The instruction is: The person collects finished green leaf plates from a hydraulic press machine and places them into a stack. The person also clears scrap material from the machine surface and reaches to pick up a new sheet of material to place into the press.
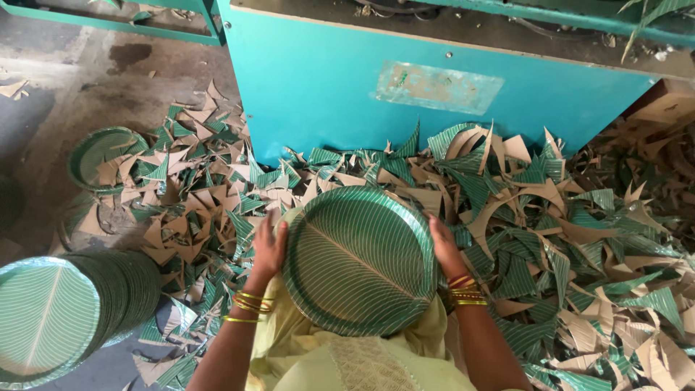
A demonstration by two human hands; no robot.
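A round green paper plate (358, 261) with a leaf-vein pattern rests on my lap, tilted toward me. My left hand (269, 246) presses flat against its left rim, fingers spread. My right hand (443, 242) grips the right rim. Both wrists wear gold and red bangles. The plate looks like the top of a small stack, but the edge is partly hidden by my light yellow clothing.
A lying stack of similar green plates (69, 315) sits at the lower left. Another plate (101, 156) lies among green and brown paper offcuts (550, 217) covering the floor. A teal machine panel (434, 94) stands just ahead.
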